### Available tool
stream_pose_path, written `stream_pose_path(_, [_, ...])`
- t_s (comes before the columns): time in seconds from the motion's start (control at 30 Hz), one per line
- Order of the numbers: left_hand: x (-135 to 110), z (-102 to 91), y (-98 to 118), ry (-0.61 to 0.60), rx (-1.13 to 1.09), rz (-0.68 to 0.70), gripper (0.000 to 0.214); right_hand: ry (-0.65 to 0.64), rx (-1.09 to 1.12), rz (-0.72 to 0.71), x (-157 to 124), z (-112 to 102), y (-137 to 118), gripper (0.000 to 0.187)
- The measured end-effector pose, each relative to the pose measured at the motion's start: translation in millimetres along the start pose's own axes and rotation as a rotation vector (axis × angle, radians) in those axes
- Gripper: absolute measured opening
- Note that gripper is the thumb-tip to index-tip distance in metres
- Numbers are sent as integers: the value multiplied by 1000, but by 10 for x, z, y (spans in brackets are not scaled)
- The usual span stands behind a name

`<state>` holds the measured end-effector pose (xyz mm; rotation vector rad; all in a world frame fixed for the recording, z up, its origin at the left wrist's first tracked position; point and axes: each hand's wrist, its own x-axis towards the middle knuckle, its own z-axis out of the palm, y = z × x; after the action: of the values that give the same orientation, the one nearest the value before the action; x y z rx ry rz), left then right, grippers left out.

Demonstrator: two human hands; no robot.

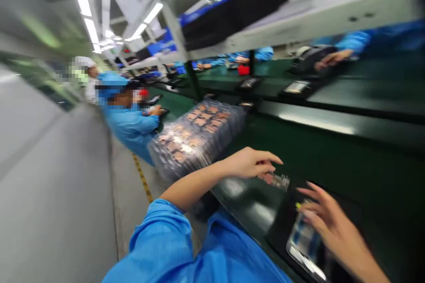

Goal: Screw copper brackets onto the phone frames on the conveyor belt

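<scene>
My left hand [249, 162] reaches out from a blue sleeve over the dark green bench [332, 159] and pinches a small circuit part [275, 180] between thumb and fingers. My right hand [327, 219] hovers with fingers spread over a phone-like device [303, 243] lying in a black holder [282, 225]; it holds a small yellow-tipped item I cannot make out. A stack of clear trays [197, 135] filled with brownish parts sits just left of my left hand. The view is tilted and blurred.
A co-worker in blue [128, 117] sits further along the bench on the left. Other people's hands [332, 58] work across the line. An overhead shelf [299, 17] with black boxes runs above. The grey aisle floor [59, 177] has a yellow stripe [142, 179].
</scene>
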<state>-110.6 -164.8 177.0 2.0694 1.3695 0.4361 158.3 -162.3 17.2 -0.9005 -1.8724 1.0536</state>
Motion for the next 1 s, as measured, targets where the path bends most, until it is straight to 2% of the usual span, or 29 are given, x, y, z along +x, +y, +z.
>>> stream_pose_path(0.03, [39, 224, 71, -75, -88, 43, 35, -97, 78, 108, -106, -29, -88, 76])
stream_pose_path(0.1, [140, 624, 131, -155, -156, 98, 37, -221, 108, 287, -222, -92, -201, 68])
stream_pose_path(0.17, [282, 966, 99, -106, -167, 107, 38, -219, 95, 386, -302, -198, -209, 63])
stream_pose_path(0.2, [365, 1115, 58, -44, -141, 104, 39, -160, 69, 401, -351, -267, -181, 63])
stream_pose_path(0.27, [538, 1370, -50, 86, -17, 121, 36, 37, -21, 365, -465, -414, -91, 63])
stream_pose_path(0.33, [697, 1566, -160, 138, 125, 171, 30, 245, -130, 286, -574, -535, 3, 61])
stream_pose_path(0.4, [826, 1707, -246, 154, 199, 189, 25, 381, -211, 228, -654, -600, 77, 56])
stream_pose_path(0.5, [967, 1823, -315, 211, 219, 161, 18, 476, -272, 200, -713, -609, 150, 49])
stream_pose_path(0.6, [1044, 1845, -323, 257, 209, 145, 16, 508, -292, 202, -709, -586, 170, 44])
stream_pose_path(0.7, [1008, 1821, -272, 308, 214, 145, 21, 495, -302, 177, -653, -584, 122, 38])
stream_pose_path(0.77, [899, 1806, -205, 315, 220, 195, 26, 475, -339, 123, -602, -584, 80, 33])
stream_pose_path(0.9, [573, 1837, -34, 99, 257, 402, 32, 457, -416, 77, -530, -548, 84, 30])
stream_pose_path(1.0, [393, 1906, 75, 0, 348, 407, 37, 456, -426, 73, -499, -506, 126, 31])
